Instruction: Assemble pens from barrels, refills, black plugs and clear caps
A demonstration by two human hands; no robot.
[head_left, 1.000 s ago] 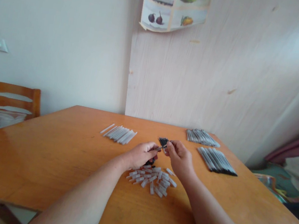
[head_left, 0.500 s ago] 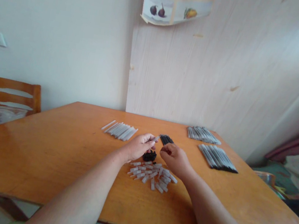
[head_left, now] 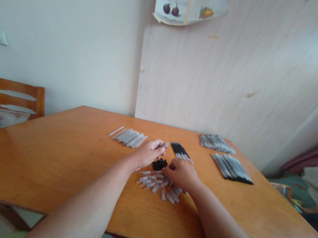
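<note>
My left hand [head_left: 151, 152] is closed, pinching a small translucent pen cap [head_left: 166, 145] whose pale end sticks out past the fingertips. Just below it lies a little heap of small black plugs [head_left: 159, 164]. My right hand [head_left: 181, 172] reaches down at the right side of that heap, its fingertips pressed together; whatever they grip is hidden. Under and in front of the right hand, loose translucent pen caps [head_left: 156, 187] are spread on the table, and the hand covers part of them. Beyond my right hand lies a row of black pen parts with clear ends [head_left: 180, 151].
White pen tubes [head_left: 128, 137] lie side by side on the wooden table [head_left: 63, 172], left of centre. At the right are two batches of grey-and-black pens, one near [head_left: 231, 168] and one farther back [head_left: 217, 143]. A chair [head_left: 14, 96] stands at the left.
My right hand has moved down and toward me, from beside the left hand to the black plugs. My left hand still holds the cap in nearly the same spot.
</note>
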